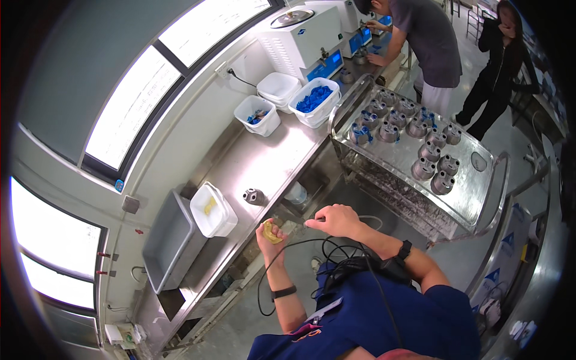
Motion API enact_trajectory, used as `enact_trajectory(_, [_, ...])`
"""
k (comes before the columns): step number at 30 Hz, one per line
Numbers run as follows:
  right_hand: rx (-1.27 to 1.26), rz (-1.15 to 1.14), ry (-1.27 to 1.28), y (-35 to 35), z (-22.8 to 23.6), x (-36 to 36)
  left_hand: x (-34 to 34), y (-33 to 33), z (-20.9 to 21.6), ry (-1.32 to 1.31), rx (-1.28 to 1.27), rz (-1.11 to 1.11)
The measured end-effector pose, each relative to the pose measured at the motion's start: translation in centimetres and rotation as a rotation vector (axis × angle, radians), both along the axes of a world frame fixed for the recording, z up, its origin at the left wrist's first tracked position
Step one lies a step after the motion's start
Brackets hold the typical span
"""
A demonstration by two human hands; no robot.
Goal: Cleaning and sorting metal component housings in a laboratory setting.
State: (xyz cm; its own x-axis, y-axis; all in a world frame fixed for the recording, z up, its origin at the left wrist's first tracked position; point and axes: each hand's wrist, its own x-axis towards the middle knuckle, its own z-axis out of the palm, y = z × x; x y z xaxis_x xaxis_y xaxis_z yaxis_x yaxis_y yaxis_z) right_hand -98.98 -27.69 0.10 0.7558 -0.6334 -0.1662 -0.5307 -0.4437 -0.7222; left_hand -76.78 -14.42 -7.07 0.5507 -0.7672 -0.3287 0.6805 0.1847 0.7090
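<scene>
A crumpled yellow piece (273, 233), soft-looking, sits in my left hand (267, 241), whose fingers are wrapped round it. Beside it, my right hand (337, 221) is closed, its fingertips pointing toward the left hand. A small dark bit shows at those fingertips, too small to name. Both hands are in the air just off the front edge of the steel bench (273, 157). Nearest to them on the bench stands a grey metal part (254, 196) with round holes. To its left is a white tub (223, 223) with something yellow inside.
A grey basin (170, 252) adjoins the tub. Farther along are white buckets (327, 114), one with blue pieces, and a white machine (300, 45). A steel cart (390, 165) carries several metal parts. One person (426, 42) works at the machines; another (501, 72) stands behind. Black cables (342, 249) hang before me.
</scene>
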Motion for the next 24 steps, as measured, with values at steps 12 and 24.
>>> enact_trajectory(12, [-0.055, 0.039, -0.065, 0.3, -1.1, 0.0, -0.4, -0.3, 0.0, -0.071, 0.02, 0.068])
enact_trajectory(24, [0.007, 0.048, 0.034, -0.6, 0.0, -0.1, -0.9, 0.3, 1.1, -0.192, 0.137, -0.036])
